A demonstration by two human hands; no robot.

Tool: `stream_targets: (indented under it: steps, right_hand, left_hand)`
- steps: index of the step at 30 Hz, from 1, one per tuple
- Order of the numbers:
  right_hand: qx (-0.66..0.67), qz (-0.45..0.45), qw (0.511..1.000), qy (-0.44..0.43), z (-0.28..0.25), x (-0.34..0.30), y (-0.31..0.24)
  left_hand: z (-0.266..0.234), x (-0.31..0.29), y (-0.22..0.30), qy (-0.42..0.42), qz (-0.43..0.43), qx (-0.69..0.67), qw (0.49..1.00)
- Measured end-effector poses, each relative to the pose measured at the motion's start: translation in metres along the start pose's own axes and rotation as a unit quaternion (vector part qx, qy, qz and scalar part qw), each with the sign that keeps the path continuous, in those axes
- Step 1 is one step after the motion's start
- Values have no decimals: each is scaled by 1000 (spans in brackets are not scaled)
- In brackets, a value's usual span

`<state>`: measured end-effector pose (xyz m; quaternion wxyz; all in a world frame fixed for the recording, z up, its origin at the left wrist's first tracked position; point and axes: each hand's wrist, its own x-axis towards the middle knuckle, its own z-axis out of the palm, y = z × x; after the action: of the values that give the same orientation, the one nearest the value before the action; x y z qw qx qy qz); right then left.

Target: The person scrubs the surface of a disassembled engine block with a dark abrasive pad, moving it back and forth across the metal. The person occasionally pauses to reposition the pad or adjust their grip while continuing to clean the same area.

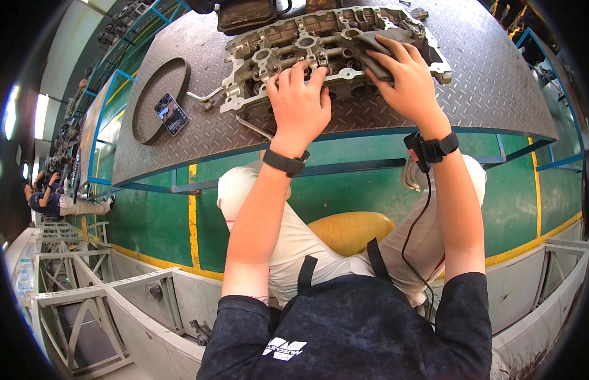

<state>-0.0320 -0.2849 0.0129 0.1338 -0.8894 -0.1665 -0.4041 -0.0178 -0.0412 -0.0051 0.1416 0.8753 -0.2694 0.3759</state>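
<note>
Gripping a grey cloth (364, 44), the right hand (408, 87) covered the cylinder head (316, 48) near the tabletop's front edge (484, 126); the left hand (299, 104) had an unclear grip.

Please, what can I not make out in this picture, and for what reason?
In the head view:
- Metal engine part, section under grey cloth: covered by cloth and right hand.
- Anything beneath left hand: the hand blocks it.
- Dark tray-like part: cut by top edge.
- Phone screen: too small.

Dark looped belt (183, 77) and phone (172, 114)
</note>
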Motion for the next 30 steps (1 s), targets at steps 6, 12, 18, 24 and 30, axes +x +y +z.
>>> stream_targets:
  steps: [6, 12, 18, 24, 30]
  right_hand:
    - [-2, 1, 1000, 5, 1, 0, 0]
    - [1, 6, 1000, -1, 1, 0, 0]
    - [-1, 3, 1000, 1, 1, -1, 0]
    - [-1, 4, 1000, 1, 1, 0, 0]
    - [-4, 0, 1000, 4, 1, 0, 0]
  left_hand:
    - [-2, 0, 1, -7, -4, 12, 1000]
    - [-1, 0, 1, -9, -4, 12, 1000]
    - [0, 0, 0, -3, -2, -3, 1000]
    - [-1, -1, 1, -9, -6, 9, 1000]
    - [0, 0, 1, -4, -2, -7, 1000]
